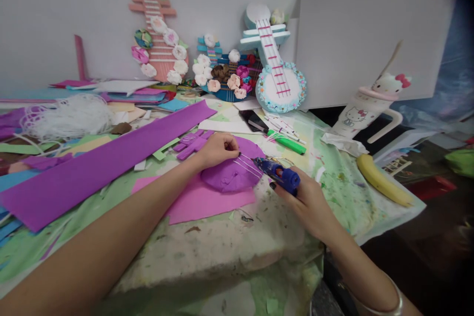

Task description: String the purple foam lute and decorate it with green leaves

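The desk (222, 256) is covered by a stained, paint-flecked cloth, with the work near its middle. A long purple foam strip (92, 168) runs from 8 o'clock up toward the centre. Close by, at 7 o'clock of the work, lies a pink sheet (200, 202). On that sheet rests the purple disc (229, 177), a rounded foam piece joined to a purple neck that points toward 10 o'clock.

The left hand (217, 150) comes in from 8 o'clock. Its grip is curled tight, with the fingertips pinning the upper ends of the strings (246, 165) against the disc. The right hand (311, 202) enters from 4 o'clock with its grip wrapped fully around the glue gun (279, 175). The nozzle aims toward 10 o'clock, at the lower ends of the strings on the rim of the disc.

To do this well, I judge that the left fingertips should hold the strings taut, parallel and evenly spaced while the glue goes down. The nozzle should touch only the string ends and give one small dot for each string. The fingers should stay clear of the hot tip and the fresh glue. A steady wrist resting on the desk would help. The green marker (289, 144) at 1 o'clock and the banana (381, 180) at 3 o'clock lie well apart from the work.
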Tool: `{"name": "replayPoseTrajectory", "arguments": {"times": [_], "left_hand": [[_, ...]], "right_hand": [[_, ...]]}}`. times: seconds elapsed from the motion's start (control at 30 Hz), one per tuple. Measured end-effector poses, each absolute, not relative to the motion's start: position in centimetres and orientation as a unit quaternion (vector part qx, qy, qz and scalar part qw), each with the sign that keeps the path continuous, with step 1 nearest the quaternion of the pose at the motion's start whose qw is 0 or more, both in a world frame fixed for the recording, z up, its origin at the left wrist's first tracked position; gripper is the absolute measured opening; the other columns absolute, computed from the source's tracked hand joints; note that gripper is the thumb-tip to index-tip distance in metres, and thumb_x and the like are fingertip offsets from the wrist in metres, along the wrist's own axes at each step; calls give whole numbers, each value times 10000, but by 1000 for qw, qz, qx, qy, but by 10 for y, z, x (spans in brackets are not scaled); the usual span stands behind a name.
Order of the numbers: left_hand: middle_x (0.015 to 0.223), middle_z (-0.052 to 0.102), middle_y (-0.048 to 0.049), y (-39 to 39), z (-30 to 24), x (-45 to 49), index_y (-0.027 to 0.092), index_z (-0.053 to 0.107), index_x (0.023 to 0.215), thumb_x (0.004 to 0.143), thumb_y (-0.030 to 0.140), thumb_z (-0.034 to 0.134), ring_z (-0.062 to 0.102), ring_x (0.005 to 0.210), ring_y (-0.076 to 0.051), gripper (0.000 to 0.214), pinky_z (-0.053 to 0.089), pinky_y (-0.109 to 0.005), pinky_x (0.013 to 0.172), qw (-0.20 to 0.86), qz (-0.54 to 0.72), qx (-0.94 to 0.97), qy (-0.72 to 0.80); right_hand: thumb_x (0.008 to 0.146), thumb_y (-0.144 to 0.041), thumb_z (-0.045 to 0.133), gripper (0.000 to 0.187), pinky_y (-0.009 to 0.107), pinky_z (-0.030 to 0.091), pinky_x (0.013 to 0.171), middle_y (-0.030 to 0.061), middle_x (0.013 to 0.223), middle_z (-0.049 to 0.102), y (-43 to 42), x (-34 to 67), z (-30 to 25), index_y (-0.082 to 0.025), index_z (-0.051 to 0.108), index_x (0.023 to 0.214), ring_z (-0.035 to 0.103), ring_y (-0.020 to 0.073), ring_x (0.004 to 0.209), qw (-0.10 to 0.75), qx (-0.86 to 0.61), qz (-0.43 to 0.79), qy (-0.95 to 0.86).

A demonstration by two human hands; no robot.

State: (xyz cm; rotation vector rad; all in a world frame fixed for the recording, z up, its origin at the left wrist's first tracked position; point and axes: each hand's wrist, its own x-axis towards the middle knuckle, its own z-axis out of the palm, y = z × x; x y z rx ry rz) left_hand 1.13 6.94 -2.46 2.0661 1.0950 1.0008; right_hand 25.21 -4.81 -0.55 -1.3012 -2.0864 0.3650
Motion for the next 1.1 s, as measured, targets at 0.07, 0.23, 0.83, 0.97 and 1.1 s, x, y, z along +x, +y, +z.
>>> {"name": "replayPoseTrajectory", "arguments": {"times": [0.07, 0.23, 0.83, 0.97, 1.1], "left_hand": [[761, 638, -24, 69, -25, 11, 140, 634, 630, 671, 134, 630, 556, 621, -93, 41, 438, -225, 594, 287, 382, 777, 409], [809, 628, -28, 72, -28, 10, 139, 643, 622, 659, 113, 635, 557, 643, -89, 46, 441, -227, 609, 280, 395, 779, 399], [805, 628, -29, 69, -23, 12, 138, 638, 607, 641, 93, 634, 558, 668, -108, 56, 441, -246, 640, 279, 392, 776, 409], [806, 626, -30, 69, -23, 12, 138, 632, 607, 642, 91, 631, 553, 666, -103, 58, 435, -245, 639, 281, 391, 777, 406], [805, 619, -26, 70, -25, 11, 139, 622, 603, 638, 96, 631, 546, 659, -97, 57, 436, -244, 641, 283, 391, 777, 404]], "right_hand": [[866, -249, 501, 57, 304, 379, 672, 37, 827, 534, -44, 245, -4, -197, 492, 845, 503, 190, 756, 313, -493, 140, -799], [850, -233, 498, 49, 313, 374, 676, 47, 839, 535, -36, 233, -2, -188, 492, 830, 498, 202, 778, 301, -495, 136, -804], [855, -249, 487, 75, 301, 390, 681, 50, 830, 565, -32, 230, -6, -186, 527, 860, 529, 212, 798, 289, -503, 127, -804], [852, -243, 487, 96, 307, 404, 707, 59, 889, 588, -34, 232, -6, -190, 527, 921, 544, 216, 828, 301, -495, 127, -805], [849, -242, 491, 64, 308, 412, 685, 53, 857, 584, -36, 235, -6, -192, 514, 882, 543, 210, 785, 295, -503, 130, -802]]}}
